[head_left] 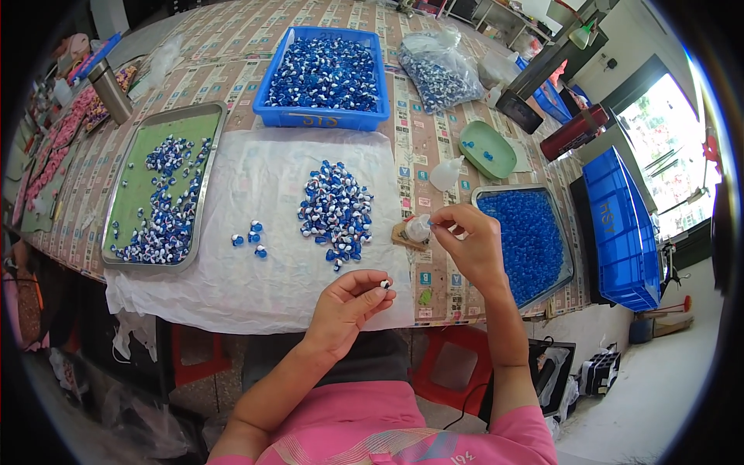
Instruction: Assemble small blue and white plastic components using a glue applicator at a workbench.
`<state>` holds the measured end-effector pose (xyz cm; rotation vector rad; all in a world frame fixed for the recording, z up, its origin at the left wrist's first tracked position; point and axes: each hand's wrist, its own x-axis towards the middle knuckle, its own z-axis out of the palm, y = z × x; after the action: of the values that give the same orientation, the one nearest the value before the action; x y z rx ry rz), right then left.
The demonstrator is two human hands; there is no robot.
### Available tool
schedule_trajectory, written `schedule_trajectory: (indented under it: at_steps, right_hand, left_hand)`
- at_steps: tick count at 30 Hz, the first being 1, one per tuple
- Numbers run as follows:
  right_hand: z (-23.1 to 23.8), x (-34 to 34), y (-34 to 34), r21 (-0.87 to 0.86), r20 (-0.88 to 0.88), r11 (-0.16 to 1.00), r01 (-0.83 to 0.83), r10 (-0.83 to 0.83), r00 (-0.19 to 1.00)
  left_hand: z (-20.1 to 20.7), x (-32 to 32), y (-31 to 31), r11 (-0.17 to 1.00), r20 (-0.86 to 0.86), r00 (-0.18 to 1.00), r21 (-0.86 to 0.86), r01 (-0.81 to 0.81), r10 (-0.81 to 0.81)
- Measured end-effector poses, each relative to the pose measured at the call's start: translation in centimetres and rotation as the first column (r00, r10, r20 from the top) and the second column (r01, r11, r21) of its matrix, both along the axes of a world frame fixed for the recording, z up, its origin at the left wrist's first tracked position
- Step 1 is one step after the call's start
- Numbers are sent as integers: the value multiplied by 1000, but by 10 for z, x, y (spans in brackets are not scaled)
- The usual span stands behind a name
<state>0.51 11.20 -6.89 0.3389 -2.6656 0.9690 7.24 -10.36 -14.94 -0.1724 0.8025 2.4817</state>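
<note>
My left hand (353, 308) is closed in a pinch on a small white-and-black piece (385, 284), over the near edge of the white sheet (256, 298). To its right, my right hand (474, 246) pinches what looks like a small blue bead, mostly hidden by the fingertips. Those fingertips are beside a small clear container (418, 227) on a wooden block (408, 239). On the sheet lies a heap of blue-and-white pieces (335, 208), with several more (255, 226) apart to its left. A metal tray (572, 267) of clear blue beads (521, 240) stands right of my right hand.
A green-lined metal tray (221, 124) with blue-and-white pieces is at left. Farther back are a full blue tub (271, 116) and a plastic bag of pieces (442, 74). A white squeeze bottle (446, 175) and green dish (500, 155) stand right; a blue crate (624, 232) lies beyond.
</note>
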Motion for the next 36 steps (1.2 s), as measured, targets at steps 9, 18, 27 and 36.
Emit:
schedule_trajectory:
  at_steps: [9,18,27,36]
  right_hand:
    - [-2,46,-24,-199,99,972,-123,145,985]
    - [-19,61,-25,-292,172,946,-144,200,965]
    - [-22,60,-22,-354,243,924,-142,238,940]
    - [-25,54,-16,-422,331,891,-165,321,887]
  left_hand:
    - [-3,-2,2,1000,27,1000,-9,5,-5]
    - [-6,-1,10,999,-25,1000,-37,15,-16]
    - [-11,0,11,998,-69,998,-70,7,-12]
    - [-15,-1,9,995,-41,998,-87,44,-48]
